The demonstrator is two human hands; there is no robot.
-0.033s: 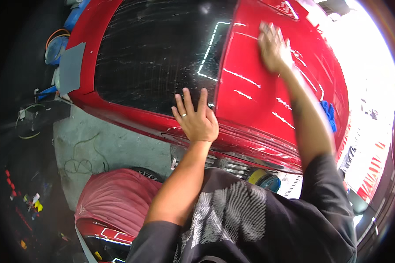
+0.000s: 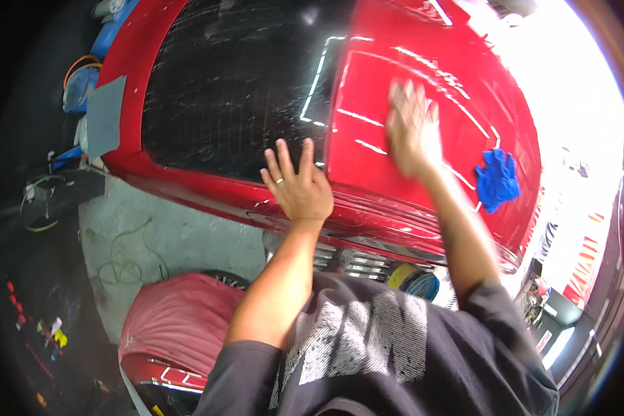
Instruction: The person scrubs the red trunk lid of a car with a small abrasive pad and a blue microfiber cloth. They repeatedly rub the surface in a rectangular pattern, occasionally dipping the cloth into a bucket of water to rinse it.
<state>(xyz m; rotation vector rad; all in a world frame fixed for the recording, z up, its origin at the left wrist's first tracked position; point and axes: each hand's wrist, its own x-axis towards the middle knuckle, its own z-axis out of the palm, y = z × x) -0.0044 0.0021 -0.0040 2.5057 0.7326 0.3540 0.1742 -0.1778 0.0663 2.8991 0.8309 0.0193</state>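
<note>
My left hand (image 2: 297, 187) rests flat with its fingers spread, near the corner of a car's dark, smudged window (image 2: 236, 90) and its red frame. A ring shows on one finger. My right hand (image 2: 414, 130), blurred by motion, lies with outstretched fingers over the glossy red body panel (image 2: 367, 170) beside the glass. What may lie under its palm is hidden. A crumpled blue cloth or glove (image 2: 497, 182) sits on the same panel, to the right of my right forearm.
Grey tape or paper (image 2: 106, 116) covers a part at the car's left end. Behind it stands a blue bucket (image 2: 80, 89). A thin hose or cable (image 2: 118, 267) curls on the floor. Close on my left is a second red vehicle under a pink cover (image 2: 180, 312); a round yellow-and-blue container (image 2: 412, 281) stands low before me.
My right hand has moved toward me and slightly left across the red panel. The blue cloth or glove, partly covered by my arm before, shows fully now. My left hand stays on the window edge.
</note>
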